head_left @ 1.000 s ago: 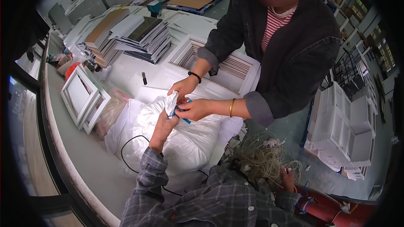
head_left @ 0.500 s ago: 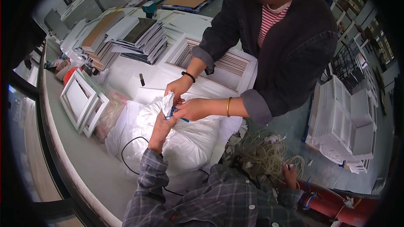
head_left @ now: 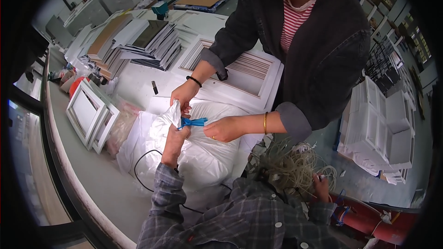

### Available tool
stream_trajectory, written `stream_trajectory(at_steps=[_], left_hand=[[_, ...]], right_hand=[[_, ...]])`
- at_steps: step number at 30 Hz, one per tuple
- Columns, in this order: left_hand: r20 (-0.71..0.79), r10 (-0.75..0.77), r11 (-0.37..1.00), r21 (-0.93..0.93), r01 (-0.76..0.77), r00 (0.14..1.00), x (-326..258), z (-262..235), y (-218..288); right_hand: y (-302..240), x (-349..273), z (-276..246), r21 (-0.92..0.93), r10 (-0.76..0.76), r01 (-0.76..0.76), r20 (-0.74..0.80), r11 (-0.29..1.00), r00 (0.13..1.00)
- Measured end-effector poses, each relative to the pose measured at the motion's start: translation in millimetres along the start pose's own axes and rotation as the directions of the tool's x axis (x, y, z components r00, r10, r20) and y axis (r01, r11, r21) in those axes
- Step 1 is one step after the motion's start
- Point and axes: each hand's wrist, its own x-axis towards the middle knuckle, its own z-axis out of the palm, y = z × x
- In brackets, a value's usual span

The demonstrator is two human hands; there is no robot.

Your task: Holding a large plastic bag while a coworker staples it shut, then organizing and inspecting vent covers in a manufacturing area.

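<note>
A large white plastic sack [head_left: 210,150] lies on the table in front of me, its neck gathered and twisted upward. My left hand [head_left: 176,139] is closed around the gathered neck, just below a blue strip [head_left: 194,122] wrapped there. A co-worker's hand with a dark beaded bracelet [head_left: 183,96] holds the top of the neck. Their other hand, with a gold bangle [head_left: 221,129], grips the strip's end and stretches it to the right. Low at the right, my right hand [head_left: 320,187] is beside a tangle of clear cords [head_left: 295,166]; its fingers look curled, their contents unclear.
Stacked flat panels [head_left: 154,46] and white frames [head_left: 90,113] lie on the table's left side. A louvred white frame [head_left: 249,76] is beyond the sack. A thin black cable [head_left: 138,168] crosses the sack's near side. Red rolls [head_left: 369,223] are at lower right.
The co-worker's bangled hand has moved right, drawing the blue strip out from the sack's neck. Their other hand shifted slightly left. My left hand keeps its grip on the neck.
</note>
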Motion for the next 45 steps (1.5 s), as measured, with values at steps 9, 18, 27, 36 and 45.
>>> stream_trajectory(at_steps=[9, 18, 27, 36, 45], left_hand=[[0.034, 0.011, 0.998, -0.057, -0.009, 0.999, -2.7, 0.5, -3.1], [0.013, 0.070, 0.997, -0.033, -0.069, 0.997, -3.4, -0.9, 0.8], [0.058, 0.080, 0.994, 0.063, -0.084, 0.995, 5.7, -7.6, -20.8], [0.042, -0.004, 0.986, 0.167, -0.003, 0.999, 10.0, -5.6, -24.6], [0.089, 0.189, 0.958, 0.201, -0.204, 0.978, 13.9, -4.2, -24.4]], right_hand=[[0.7, 2.3, 0.8, 0.125, 0.020, -0.023, 0.030, 0.992, 0.999], [-1.1, 4.0, 5.9, -0.036, -0.052, 0.053, 0.037, 0.998, 0.998], [-66.4, -4.3, 38.3, -0.139, -0.243, 0.253, 0.084, 0.957, 0.966], [-125.2, -9.1, 62.3, 0.019, -0.339, 0.339, 0.123, 0.941, 0.933], [-107.2, 1.7, 77.0, 0.018, -0.421, 0.422, 0.115, 0.906, 0.900]])
